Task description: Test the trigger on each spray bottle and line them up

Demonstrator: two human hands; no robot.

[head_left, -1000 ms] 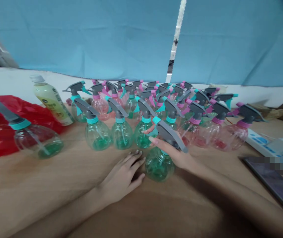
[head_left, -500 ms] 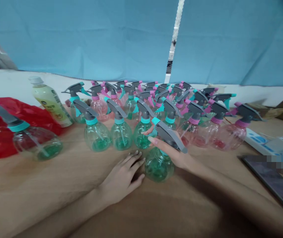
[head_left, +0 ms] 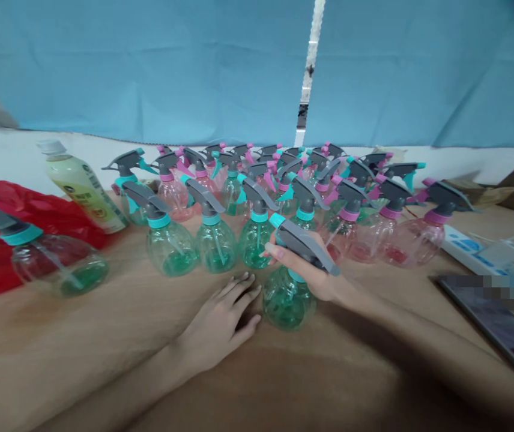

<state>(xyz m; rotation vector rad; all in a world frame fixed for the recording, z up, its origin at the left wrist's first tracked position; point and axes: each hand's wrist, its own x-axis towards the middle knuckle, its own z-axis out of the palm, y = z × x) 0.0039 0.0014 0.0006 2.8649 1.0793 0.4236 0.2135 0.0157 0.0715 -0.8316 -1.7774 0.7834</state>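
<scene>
At near centre of worktop (head_left: 257,384), I see right hand (head_left: 317,283) gripping green spray bottle (head_left: 285,309) by neck, probably to steady it; left hand (head_left: 218,324) lies palm-down beside it, fingers loosely spread, perhaps bracing. Other spray bottles (head_left: 218,247) crowd far side, likely saving room.

Blue sheet (head_left: 149,72) along white wall (head_left: 0,157), brown wooden tabletop (head_left: 59,360) below.

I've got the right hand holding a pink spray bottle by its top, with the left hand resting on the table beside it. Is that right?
Not the colour: the head view shows that the spray bottle in the right hand is green, not pink. It is held by its top, and the left hand rests on the table beside it.
</scene>
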